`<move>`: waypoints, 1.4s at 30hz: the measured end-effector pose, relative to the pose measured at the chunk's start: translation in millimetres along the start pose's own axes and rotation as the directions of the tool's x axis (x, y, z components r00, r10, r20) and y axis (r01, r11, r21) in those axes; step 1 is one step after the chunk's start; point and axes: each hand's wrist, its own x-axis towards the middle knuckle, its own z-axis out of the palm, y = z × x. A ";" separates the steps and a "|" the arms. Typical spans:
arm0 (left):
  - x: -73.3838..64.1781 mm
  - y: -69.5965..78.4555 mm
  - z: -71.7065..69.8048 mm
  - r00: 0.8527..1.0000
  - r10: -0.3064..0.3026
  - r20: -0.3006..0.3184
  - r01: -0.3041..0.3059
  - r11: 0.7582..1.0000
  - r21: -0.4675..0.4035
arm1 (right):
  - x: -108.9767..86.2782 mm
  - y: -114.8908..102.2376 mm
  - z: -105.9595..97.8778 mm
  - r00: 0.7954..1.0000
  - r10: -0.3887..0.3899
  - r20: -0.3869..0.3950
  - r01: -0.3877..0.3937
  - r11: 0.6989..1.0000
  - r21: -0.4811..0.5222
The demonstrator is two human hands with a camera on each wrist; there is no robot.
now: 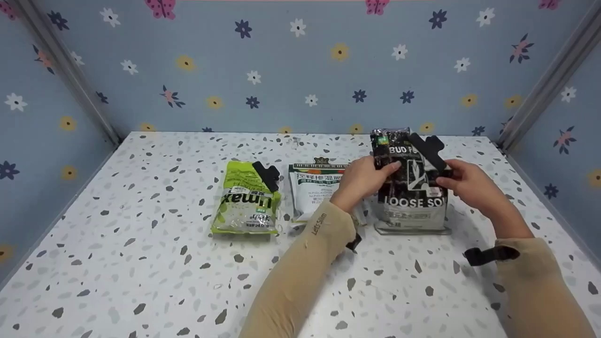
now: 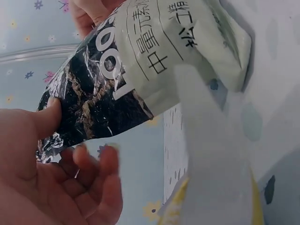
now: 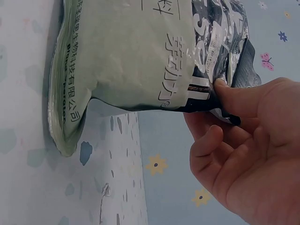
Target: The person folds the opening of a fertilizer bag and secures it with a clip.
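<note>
A black and pale green fertilizer bag (image 1: 406,211), printed "LOOSE SO…", stands upright on the table at the right. A black bag clip (image 1: 428,150) sits slantwise on its upper right corner. My left hand (image 1: 364,180) pinches the bag's left edge, thumb on the front. At the opposite edge, just below the clip, my right hand (image 1: 469,183) pinches the bag between thumb and fingers. In the right wrist view the right hand (image 3: 248,140) grips the dark upper part near the clip (image 3: 246,65). The left wrist view shows the left thumb pressed on the dark plastic.
Left of it lie a green "Umax" bag (image 1: 249,202) with a black clip (image 1: 266,176) on its corner, and a white bag (image 1: 310,192) with a dark top strip, partly behind my left forearm. Blue flowered panels (image 1: 300,65) enclose the speckled table (image 1: 164,263) at back and sides.
</note>
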 end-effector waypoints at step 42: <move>-5.1 -4.8 12.5 0.965 -0.111 0.238 0.093 0.992 0.083 | 15.6 32.5 15.4 0.993 0.057 0.103 -0.045 0.992 -0.114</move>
